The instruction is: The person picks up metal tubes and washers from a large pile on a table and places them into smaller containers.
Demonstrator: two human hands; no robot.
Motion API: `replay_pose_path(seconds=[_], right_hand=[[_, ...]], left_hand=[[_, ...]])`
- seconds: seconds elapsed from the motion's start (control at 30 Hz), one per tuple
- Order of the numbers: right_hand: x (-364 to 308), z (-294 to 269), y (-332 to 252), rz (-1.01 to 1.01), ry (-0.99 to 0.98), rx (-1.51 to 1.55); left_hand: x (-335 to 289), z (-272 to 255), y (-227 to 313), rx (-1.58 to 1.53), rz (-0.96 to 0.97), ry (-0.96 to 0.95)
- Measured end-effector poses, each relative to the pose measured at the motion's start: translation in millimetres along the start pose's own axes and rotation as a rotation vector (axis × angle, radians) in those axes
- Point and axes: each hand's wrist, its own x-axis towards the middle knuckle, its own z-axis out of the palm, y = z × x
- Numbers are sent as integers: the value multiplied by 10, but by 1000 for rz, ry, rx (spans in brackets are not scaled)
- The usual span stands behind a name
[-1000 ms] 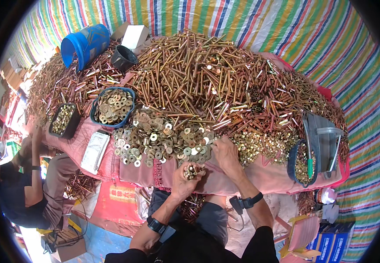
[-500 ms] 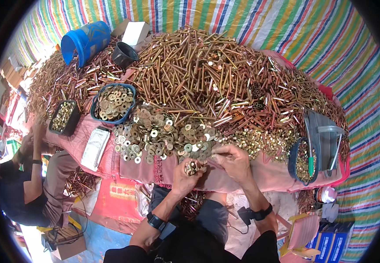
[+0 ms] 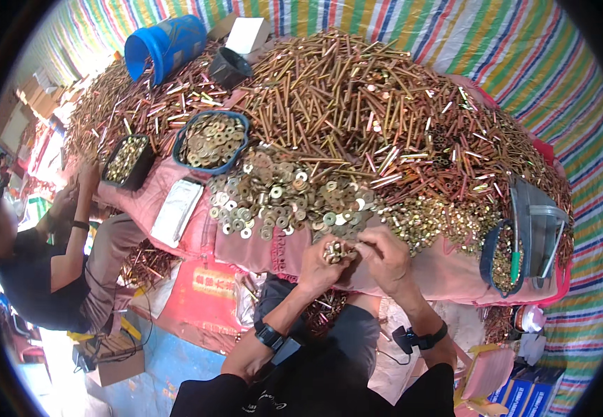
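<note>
My left hand (image 3: 322, 267) is closed around a bunch of bolts (image 3: 339, 251), their brass-coloured ends pointing up. Close beside it, my right hand (image 3: 388, 257) has its fingertips pinched together near the bunch; whatever is between them is too small to make out. Both hands are over the front edge of the pink cloth (image 3: 447, 267). Just beyond them spread a heap of flat washers (image 3: 284, 201) and, to the right, a heap of small brass-coloured nuts (image 3: 440, 219).
A large mound of metal rods and tubes (image 3: 343, 104) fills the back. Around it are a blue bucket (image 3: 176, 45), a black tub (image 3: 230, 68), a washer basin (image 3: 211, 140), a nut box (image 3: 127, 161) and a grey scoop (image 3: 534, 222). At left a person (image 3: 44, 271) works.
The view has shifted, so the scene sits farther right and slightly higher. My right hand's fingertips have come down closer to the bunch in my left hand, which stays closed.
</note>
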Motion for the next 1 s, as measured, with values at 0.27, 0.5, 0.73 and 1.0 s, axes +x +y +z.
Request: replay_pose_path(seconds=[0.27,0.5,0.73,1.0], right_hand=[[-206,208,137,563,61,381],[-111,101,98,167,-14,20],[-118,131,61,170,17,-48],[-167,112,84,236,4,130]], left_hand=[[13,22,-39,-80,18,-1],[19,-6,-34,-74,10,-18],[27,7,25,-40,-31,-2],[36,-9,-43,1,-10,-18]])
